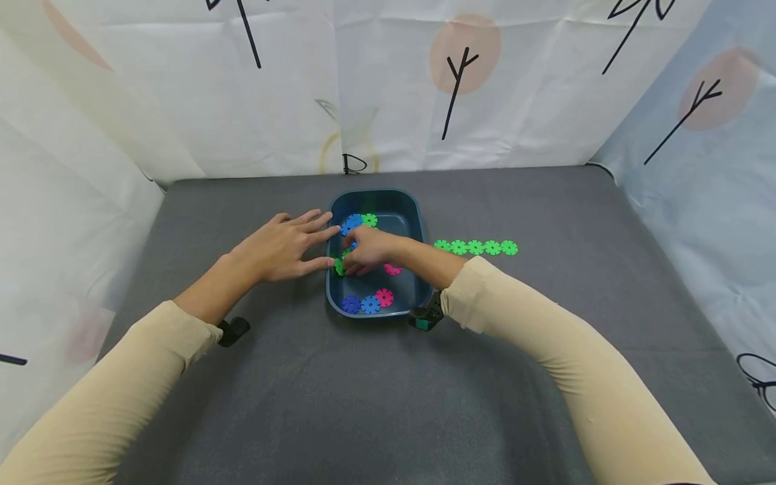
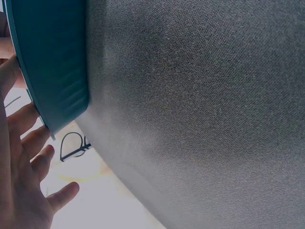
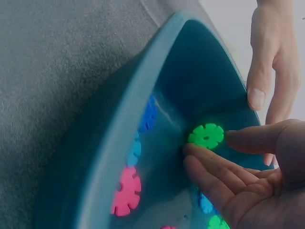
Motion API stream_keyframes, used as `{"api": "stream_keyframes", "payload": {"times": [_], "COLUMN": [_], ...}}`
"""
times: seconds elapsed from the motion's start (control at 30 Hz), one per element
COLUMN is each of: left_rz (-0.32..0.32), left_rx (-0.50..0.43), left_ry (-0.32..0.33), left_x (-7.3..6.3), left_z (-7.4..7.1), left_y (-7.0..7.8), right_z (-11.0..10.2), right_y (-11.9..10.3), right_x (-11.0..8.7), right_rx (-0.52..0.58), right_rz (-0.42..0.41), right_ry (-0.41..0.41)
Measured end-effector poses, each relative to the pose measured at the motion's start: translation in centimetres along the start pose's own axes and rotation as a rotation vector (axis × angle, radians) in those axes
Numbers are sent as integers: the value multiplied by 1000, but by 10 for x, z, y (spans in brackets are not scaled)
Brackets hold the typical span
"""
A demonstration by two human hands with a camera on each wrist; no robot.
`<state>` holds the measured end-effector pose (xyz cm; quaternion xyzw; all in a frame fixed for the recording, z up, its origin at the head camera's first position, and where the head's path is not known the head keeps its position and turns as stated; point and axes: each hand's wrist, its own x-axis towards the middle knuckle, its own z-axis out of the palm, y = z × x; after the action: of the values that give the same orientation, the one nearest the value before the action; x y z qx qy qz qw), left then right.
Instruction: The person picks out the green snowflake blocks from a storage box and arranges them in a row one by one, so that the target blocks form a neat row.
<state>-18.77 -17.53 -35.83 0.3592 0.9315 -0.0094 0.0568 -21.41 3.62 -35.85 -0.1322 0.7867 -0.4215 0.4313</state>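
Note:
My right hand (image 1: 368, 249) reaches down into a dark blue-green plastic tray (image 1: 421, 222). Between its thumb and fingers it pinches a green interlocking disc (image 3: 206, 136) with a notched edge, close to the tray's left wall. My left hand (image 1: 288, 246) lies at that left side, its fingers spread and fairly straight, fingertips on the rim (image 2: 34, 102). Blue discs (image 1: 350, 222) and a green disc (image 1: 369, 219) lie in the far part of the tray. Near its front are two blue discs (image 1: 370, 305) and a pink disc (image 1: 384, 297); another pink disc (image 1: 393, 269) is partly hidden by my right wrist.
Right of the tray, several green discs (image 1: 475, 248) form a straight row on the grey tabletop (image 1: 388, 391), beyond my right forearm. A printed white cloth (image 1: 388, 87) hangs behind the table, with more cloth at both sides.

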Motion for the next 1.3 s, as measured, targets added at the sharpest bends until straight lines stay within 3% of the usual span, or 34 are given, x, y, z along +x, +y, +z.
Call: {"api": "stream_keyframes", "payload": {"times": [0.67, 1.3], "left_rz": [6, -24], "left_rx": [9, -25], "left_ry": [0, -12], "left_x": [-2, 0], "left_z": [1, -1], "left_y": [0, 2], "right_z": [11, -7], "right_y": [-2, 1], "right_x": [2, -29], "right_rx": [27, 86], "right_rz": [18, -25], "right_ry": [21, 17]}}
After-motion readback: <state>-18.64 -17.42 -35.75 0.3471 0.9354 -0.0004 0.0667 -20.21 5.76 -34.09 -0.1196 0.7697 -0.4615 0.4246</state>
